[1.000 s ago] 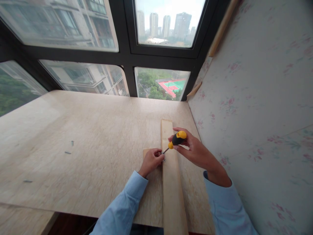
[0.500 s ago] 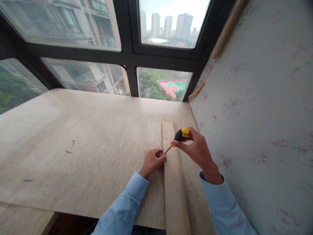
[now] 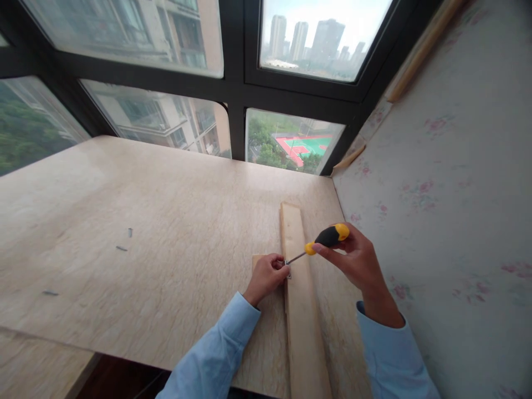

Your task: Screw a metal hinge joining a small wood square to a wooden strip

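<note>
My right hand point(image 3: 361, 260) is closed around the black and yellow handle of a screwdriver point(image 3: 329, 237). The screwdriver leans well over to the right, and its shaft runs down left to a small metal bracket point(image 3: 289, 274) at the left edge of a long wooden plank point(image 3: 305, 327). My left hand point(image 3: 266, 277) pinches at that bracket, its fingertips beside the screwdriver's tip. The fingers hide part of the bracket, and I cannot make out a screw there. Behind the left hand, a corner of a second wooden piece point(image 3: 256, 260) shows.
Several loose screws point(image 3: 121, 249) lie on the marble-patterned sill point(image 3: 174, 210) to the left. A flowered wall point(image 3: 449, 233) rises close on the right. Dark-framed windows point(image 3: 236, 83) stand behind. At the lower left, the sill's front edge borders a dark gap point(image 3: 120, 377).
My right hand has swung the screwdriver's handle to the right, so the shaft lies flatter. My left hand stays at the bracket. The whole view has shifted and tilted slightly.
</note>
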Motion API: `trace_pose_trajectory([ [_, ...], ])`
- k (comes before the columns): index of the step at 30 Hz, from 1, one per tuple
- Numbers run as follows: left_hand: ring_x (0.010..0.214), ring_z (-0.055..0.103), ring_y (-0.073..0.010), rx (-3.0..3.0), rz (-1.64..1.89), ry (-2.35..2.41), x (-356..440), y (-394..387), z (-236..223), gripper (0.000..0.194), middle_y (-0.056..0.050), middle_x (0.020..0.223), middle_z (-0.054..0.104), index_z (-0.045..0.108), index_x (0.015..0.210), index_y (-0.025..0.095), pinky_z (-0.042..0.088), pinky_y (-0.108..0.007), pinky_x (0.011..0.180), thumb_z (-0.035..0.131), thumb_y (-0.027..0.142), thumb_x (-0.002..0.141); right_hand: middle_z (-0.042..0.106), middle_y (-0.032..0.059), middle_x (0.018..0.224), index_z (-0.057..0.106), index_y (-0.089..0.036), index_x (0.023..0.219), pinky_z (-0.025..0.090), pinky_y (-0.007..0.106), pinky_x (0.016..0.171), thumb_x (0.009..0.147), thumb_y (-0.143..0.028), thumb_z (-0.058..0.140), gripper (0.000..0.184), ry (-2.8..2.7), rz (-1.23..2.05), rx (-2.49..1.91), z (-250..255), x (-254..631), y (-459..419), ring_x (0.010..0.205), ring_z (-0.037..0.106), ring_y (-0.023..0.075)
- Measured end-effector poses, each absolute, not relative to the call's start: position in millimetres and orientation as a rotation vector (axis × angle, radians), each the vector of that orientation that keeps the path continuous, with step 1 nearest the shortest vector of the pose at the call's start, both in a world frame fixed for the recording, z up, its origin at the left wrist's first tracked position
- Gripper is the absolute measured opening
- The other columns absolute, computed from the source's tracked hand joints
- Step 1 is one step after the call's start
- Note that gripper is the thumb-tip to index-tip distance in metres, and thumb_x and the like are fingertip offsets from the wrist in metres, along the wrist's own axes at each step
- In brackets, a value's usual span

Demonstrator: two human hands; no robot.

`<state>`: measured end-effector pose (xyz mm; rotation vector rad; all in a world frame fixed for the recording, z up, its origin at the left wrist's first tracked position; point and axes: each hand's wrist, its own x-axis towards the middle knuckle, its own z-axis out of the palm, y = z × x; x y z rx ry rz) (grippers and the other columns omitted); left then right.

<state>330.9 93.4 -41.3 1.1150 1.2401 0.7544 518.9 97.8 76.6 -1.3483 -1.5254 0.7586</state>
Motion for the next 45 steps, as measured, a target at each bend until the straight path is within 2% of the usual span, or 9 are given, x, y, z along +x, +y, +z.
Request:
trace_pose_trajectory([
  [5, 0.068, 0.066, -0.0173, 1.166, 0.769, 1.254, 330.8, 93.3, -40.9, 0.028, -0.007, 0.076, 0.070, 0.068, 0.097, 0.009, 0.047, -0.022, 0.054, 0.063, 0.022, 0.073, 0.058, -0.0017, 0.075, 0.056, -0.021, 0.084, 0.056, 0.024, 0.060, 0.067, -0.036, 0.088, 0.039, -1.396, 0.558, -1.317, 79.2, 520.1, 95.8, 0.067, 0.058, 0.0130],
  [11, 0.069, 0.066, -0.0174, 1.187, 0.765, 1.252, 329.7, 93.3, -38.9, 0.028, -0.007, 0.077, 0.070, 0.068, 0.097, 0.009, 0.047, -0.022, 0.055, 0.062, 0.023, 0.073, 0.065, 0.0004, 0.079, 0.060, -0.019, 0.085, 0.058, 0.029, 0.066, 0.067, -0.033, 0.088, 0.036, -1.208, 0.545, -1.179, 82.3, 528.2, 98.5, 0.071, 0.065, 0.0155],
  [17, 0.067, 0.066, -0.0167, 1.192, 0.760, 1.234, 329.4, 93.4, -35.9, 0.025, -0.006, 0.075, 0.070, 0.069, 0.094, 0.010, 0.047, -0.022, 0.054, 0.061, 0.023, 0.074, 0.063, 0.0012, 0.074, 0.066, -0.018, 0.091, 0.050, 0.025, 0.056, 0.070, -0.053, 0.082, 0.043, -1.345, 0.562, -1.443, 77.8, 537.6, 106.0, 0.064, 0.059, 0.0146],
  [20, 0.065, 0.065, -0.0159, 1.159, 0.748, 1.228, 329.7, 93.1, -35.7, 0.027, -0.006, 0.075, 0.070, 0.068, 0.097, 0.009, 0.047, -0.022, 0.053, 0.062, 0.023, 0.074, 0.059, 0.0004, 0.068, 0.067, -0.017, 0.091, 0.044, 0.025, 0.054, 0.077, -0.063, 0.071, 0.048, -1.546, 0.546, -1.657, 69.3, 541.2, 113.0, 0.060, 0.054, 0.0142],
  [24, 0.065, 0.065, -0.0158, 1.143, 0.753, 1.234, 329.9, 93.1, -37.6, 0.031, -0.006, 0.077, 0.070, 0.067, 0.101, 0.009, 0.049, -0.022, 0.054, 0.063, 0.024, 0.074, 0.057, 0.0002, 0.065, 0.067, -0.017, 0.088, 0.038, 0.027, 0.056, 0.081, -0.068, 0.062, 0.052, -1.718, 0.528, -1.817, 53.7, 547.3, 124.3, 0.059, 0.052, 0.0150],
  [36, 0.068, 0.067, -0.0175, 1.165, 0.750, 1.262, 330.1, 93.3, -37.5, 0.030, -0.007, 0.078, 0.071, 0.067, 0.100, 0.009, 0.051, -0.024, 0.056, 0.064, 0.025, 0.075, 0.062, 0.0019, 0.069, 0.063, -0.019, 0.083, 0.034, 0.028, 0.061, 0.081, -0.067, 0.057, 0.049, -1.728, 0.516, -2.017, 33.5, 562.4, 134.1, 0.066, 0.057, 0.0185],
  [45, 0.067, 0.067, -0.0171, 1.156, 0.745, 1.261, 329.9, 93.4, -37.9, 0.028, -0.007, 0.079, 0.071, 0.066, 0.100, 0.010, 0.051, -0.024, 0.056, 0.064, 0.022, 0.075, 0.059, 0.0014, 0.067, 0.055, -0.021, 0.074, 0.033, 0.028, 0.060, 0.081, -0.063, 0.056, 0.043, -1.779, 0.536, -2.109, 31.4, 562.6, 135.6, 0.064, 0.053, 0.0175],
])
